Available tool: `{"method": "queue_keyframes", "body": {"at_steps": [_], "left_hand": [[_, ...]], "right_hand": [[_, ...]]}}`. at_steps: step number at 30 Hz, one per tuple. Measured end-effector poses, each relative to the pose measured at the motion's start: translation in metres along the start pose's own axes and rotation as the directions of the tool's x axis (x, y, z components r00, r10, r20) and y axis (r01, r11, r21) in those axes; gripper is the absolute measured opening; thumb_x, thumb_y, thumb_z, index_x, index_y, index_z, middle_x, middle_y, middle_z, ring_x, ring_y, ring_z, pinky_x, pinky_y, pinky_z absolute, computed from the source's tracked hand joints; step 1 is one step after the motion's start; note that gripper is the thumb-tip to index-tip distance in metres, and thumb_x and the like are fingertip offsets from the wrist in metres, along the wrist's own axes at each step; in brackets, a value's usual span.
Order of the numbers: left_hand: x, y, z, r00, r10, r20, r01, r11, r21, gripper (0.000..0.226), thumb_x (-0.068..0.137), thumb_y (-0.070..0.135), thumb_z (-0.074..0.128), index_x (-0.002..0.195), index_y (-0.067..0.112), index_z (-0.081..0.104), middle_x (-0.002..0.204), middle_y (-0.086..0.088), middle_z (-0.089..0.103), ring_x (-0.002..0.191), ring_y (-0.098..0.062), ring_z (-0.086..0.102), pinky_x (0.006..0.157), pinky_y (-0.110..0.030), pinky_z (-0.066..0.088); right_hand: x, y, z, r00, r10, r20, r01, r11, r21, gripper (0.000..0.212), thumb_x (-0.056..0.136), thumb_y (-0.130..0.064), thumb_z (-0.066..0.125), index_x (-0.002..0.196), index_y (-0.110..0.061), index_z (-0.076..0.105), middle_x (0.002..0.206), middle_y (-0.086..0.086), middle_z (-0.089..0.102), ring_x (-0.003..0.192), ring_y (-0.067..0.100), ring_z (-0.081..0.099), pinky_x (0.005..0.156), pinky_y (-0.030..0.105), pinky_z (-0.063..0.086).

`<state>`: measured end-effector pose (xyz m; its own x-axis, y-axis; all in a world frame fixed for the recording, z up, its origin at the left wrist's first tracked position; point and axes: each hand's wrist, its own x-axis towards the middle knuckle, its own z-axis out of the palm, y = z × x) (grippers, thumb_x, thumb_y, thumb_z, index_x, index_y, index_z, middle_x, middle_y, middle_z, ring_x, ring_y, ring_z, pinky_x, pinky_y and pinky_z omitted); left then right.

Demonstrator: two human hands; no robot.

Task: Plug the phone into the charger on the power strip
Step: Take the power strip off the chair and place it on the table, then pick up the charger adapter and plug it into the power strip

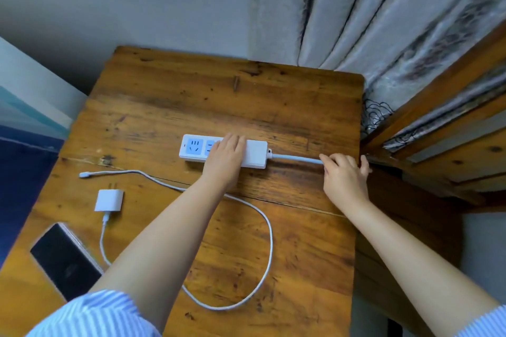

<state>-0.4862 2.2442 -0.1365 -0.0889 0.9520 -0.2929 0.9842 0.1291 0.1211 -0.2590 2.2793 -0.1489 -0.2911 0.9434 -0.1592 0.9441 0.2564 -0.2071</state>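
A: What did we have under our hands at that moment?

B: Our left hand (224, 154) lay flat and open, palm down, on the middle of the white power strip (223, 151). It was a long smooth plastic bar with rounded corners, and two pale blue socket faces showed at its left end. Our right hand (345, 172) was on the strip's thick white cord (297, 158), near the right edge of the table; the fingers were curled at the cord, but we could not tell if they really pinched it.

A: And the table?

B: It was a wooden table (301, 254), orange-brown, with dark knots, scratches and a long crack between the boards.

A: Where were the phone and the charger?

B: The phone (64, 260) lay near the front left corner, a flat black rectangle with a glossy screen and a light rim. The charger (109, 200), a small white square block with two metal pins, lay on its side between the phone and the strip, in no socket. Its thin white cable (269, 249) made a wide loop over the wood and passed under our left forearm, and its free plug (84, 174) rested apart from the phone.

A: What was behind?

B: A grey curtain (383, 22) hung in soft folds. Our sleeves (95, 314) were striped blue and white.
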Motion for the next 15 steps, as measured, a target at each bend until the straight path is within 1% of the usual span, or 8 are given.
{"method": "queue_keyframes", "body": {"at_steps": [2,4,5,7,10,12,14,15], "left_hand": [[-0.013,-0.007,0.002,0.999,-0.005,-0.036,0.003,0.998,-0.060,0.070,0.083,0.005,0.056,0.141,0.009,0.017,0.152,-0.010,0.023,0.141,-0.026,0.017,0.115,-0.040,0.021],[-0.034,-0.023,0.004,0.995,-0.048,-0.093,0.036,0.991,-0.127,0.062,0.085,0.008,0.051,0.140,0.004,0.022,0.150,-0.014,0.027,0.139,-0.028,0.022,0.114,-0.038,0.023],[-0.044,-0.029,0.006,0.987,-0.088,-0.132,0.064,0.982,-0.178,0.059,0.085,0.006,0.050,0.139,0.002,0.026,0.147,-0.017,0.032,0.137,-0.029,0.027,0.111,-0.039,0.026],[-0.069,-0.052,0.009,0.955,-0.236,-0.182,0.180,0.944,-0.277,0.055,0.082,0.004,0.051,0.135,0.000,0.034,0.141,-0.019,0.040,0.131,-0.031,0.035,0.107,-0.041,0.032],[-0.101,-0.092,0.017,0.862,-0.478,-0.170,0.406,0.850,-0.336,0.055,0.085,0.009,0.051,0.136,0.003,0.033,0.141,-0.017,0.040,0.132,-0.031,0.033,0.109,-0.041,0.030],[-0.118,-0.118,0.024,0.786,-0.602,-0.141,0.526,0.771,-0.359,0.056,0.087,0.012,0.052,0.137,0.002,0.029,0.143,-0.018,0.037,0.134,-0.031,0.030,0.111,-0.043,0.027],[-0.129,-0.141,0.028,0.710,-0.695,-0.107,0.617,0.689,-0.380,0.059,0.088,0.015,0.053,0.138,0.002,0.027,0.145,-0.019,0.033,0.136,-0.032,0.026,0.112,-0.045,0.026],[-0.133,-0.150,0.029,0.675,-0.735,-0.073,0.658,0.643,-0.392,0.062,0.088,0.019,0.055,0.138,0.002,0.025,0.146,-0.020,0.032,0.136,-0.033,0.025,0.112,-0.046,0.027]], "right_hand": [[-0.005,-0.015,0.000,0.997,-0.066,-0.043,0.066,0.998,0.010,0.036,0.086,-0.001,0.049,0.121,-0.007,0.051,0.120,0.018,0.058,0.117,0.035,0.047,0.109,0.060,0.018],[-0.012,-0.041,0.002,0.981,-0.171,-0.088,0.175,0.984,0.036,0.036,0.078,0.004,0.057,0.114,-0.002,0.056,0.115,0.023,0.060,0.113,0.039,0.051,0.104,0.063,0.026],[-0.014,-0.052,0.002,0.971,-0.216,-0.106,0.222,0.974,0.052,0.036,0.074,0.006,0.060,0.110,-0.001,0.058,0.112,0.025,0.061,0.111,0.040,0.054,0.101,0.064,0.030],[-0.021,-0.084,0.006,0.938,-0.323,-0.123,0.336,0.936,0.104,0.036,0.066,0.011,0.064,0.100,0.000,0.063,0.104,0.026,0.064,0.104,0.041,0.058,0.095,0.063,0.037],[-0.033,-0.129,0.015,0.866,-0.488,-0.110,0.500,0.850,0.167,0.033,0.059,0.010,0.069,0.090,0.001,0.066,0.095,0.025,0.068,0.094,0.040,0.064,0.086,0.055,0.048],[-0.043,-0.153,0.027,0.826,-0.558,-0.081,0.563,0.810,0.165,0.037,0.054,0.007,0.074,0.089,0.000,0.067,0.095,0.024,0.069,0.092,0.039,0.065,0.082,0.055,0.050],[-0.049,-0.169,0.041,0.816,-0.577,-0.030,0.574,0.804,0.155,0.041,0.055,0.004,0.075,0.094,-0.002,0.066,0.100,0.024,0.068,0.097,0.040,0.063,0.083,0.059,0.048],[-0.052,-0.174,0.047,0.822,-0.569,0.016,0.559,0.813,0.163,0.042,0.061,0.003,0.073,0.101,-0.003,0.064,0.109,0.025,0.065,0.105,0.041,0.060,0.089,0.061,0.044]]}}
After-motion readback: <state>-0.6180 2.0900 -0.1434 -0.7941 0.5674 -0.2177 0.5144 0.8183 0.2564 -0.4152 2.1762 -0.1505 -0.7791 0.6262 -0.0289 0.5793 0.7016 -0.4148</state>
